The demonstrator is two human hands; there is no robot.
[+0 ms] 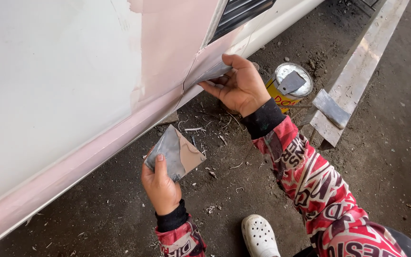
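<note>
Spreader (pixel 213 72) lay clenched in right hand (pixel 241 88) against pink filler seam (pixel 186 83), its long edge following the seam; left hand (pixel 160 183), nearer, gripped mixing card (pixel 177 152).

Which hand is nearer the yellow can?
Right. The right hand, pressing a scraper to the panel, is just beside the yellow can; the left hand, holding a square board, is farther off.

Two hands (pixel 160 188) (pixel 239 85), three scrapers (pixel 213 72) (pixel 291 82) (pixel 331 109), one tin (pixel 288 88), one mixing board (pixel 179 153), one shoe (pixel 259 235).
</note>
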